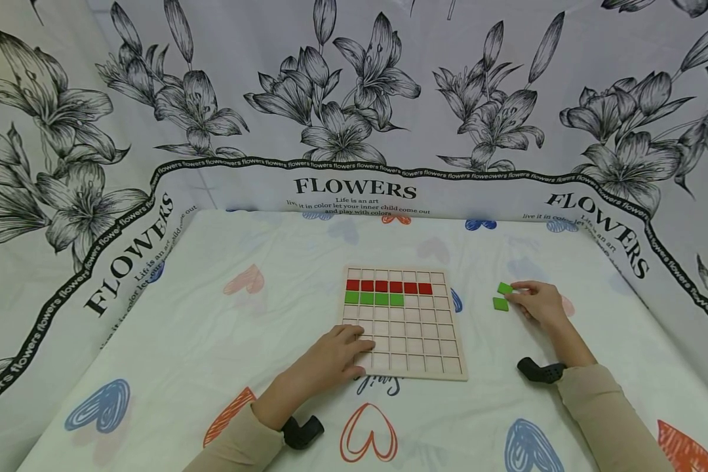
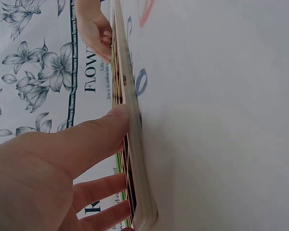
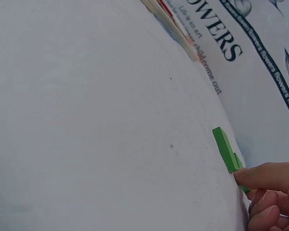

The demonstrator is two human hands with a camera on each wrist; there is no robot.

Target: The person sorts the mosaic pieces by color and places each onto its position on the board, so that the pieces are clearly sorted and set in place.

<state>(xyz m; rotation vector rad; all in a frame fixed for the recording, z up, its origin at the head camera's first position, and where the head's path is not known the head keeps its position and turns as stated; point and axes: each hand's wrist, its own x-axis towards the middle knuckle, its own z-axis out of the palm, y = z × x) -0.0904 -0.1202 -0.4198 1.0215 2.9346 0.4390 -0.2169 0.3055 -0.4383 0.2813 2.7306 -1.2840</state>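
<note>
A shallow wooden grid board (image 1: pixel 415 347) lies on the cloth, with a row of red square tiles (image 1: pixel 381 286) near its far side and a shorter row of green tiles (image 1: pixel 381 299) just below. My left hand (image 1: pixel 324 357) rests on the board's near left part, its thumb (image 2: pixel 103 132) at the edge and the other fingers spread over the cells. To the right of the board, my right hand (image 1: pixel 537 303) pinches the farther of two loose green tiles (image 1: pixel 504 288) between thumb and forefinger. The other loose green tile (image 1: pixel 500 304) lies just nearer, flat on the cloth.
A white cloth with printed hearts (image 1: pixel 368 432) covers the table. Behind and at both sides rises a curtain (image 1: pixel 354 187) with black flowers and lettering. Each wrist wears a black device, one on the left (image 1: pixel 303 432) and one on the right (image 1: pixel 541 371).
</note>
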